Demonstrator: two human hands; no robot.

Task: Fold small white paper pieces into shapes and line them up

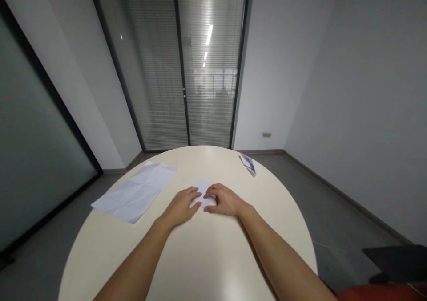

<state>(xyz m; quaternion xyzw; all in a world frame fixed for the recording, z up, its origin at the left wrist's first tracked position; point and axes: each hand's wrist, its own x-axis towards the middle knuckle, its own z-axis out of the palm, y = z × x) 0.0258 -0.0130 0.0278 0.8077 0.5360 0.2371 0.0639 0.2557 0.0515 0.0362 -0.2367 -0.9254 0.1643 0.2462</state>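
A small piece of folded white paper point(202, 186) lies on the round table in front of me. At its left edge is my left hand point(182, 206), fingers curled and thumb beside the near edge, gripping the paper. From the other side my right hand point(225, 200) bends its fingers over the paper, with the thumb near the lower edge. Both hands hide much of the paper, so its exact folds do not show. The fingertips of the two hands are close together but apart.
A large creased white sheet point(135, 194) lies on the left of the cream table point(213, 252). Near the far right rim stands a folded paper piece point(247, 164). Beyond the table are glass doors with blinds point(213, 109). A dark flat object point(396, 261) is at the lower right.
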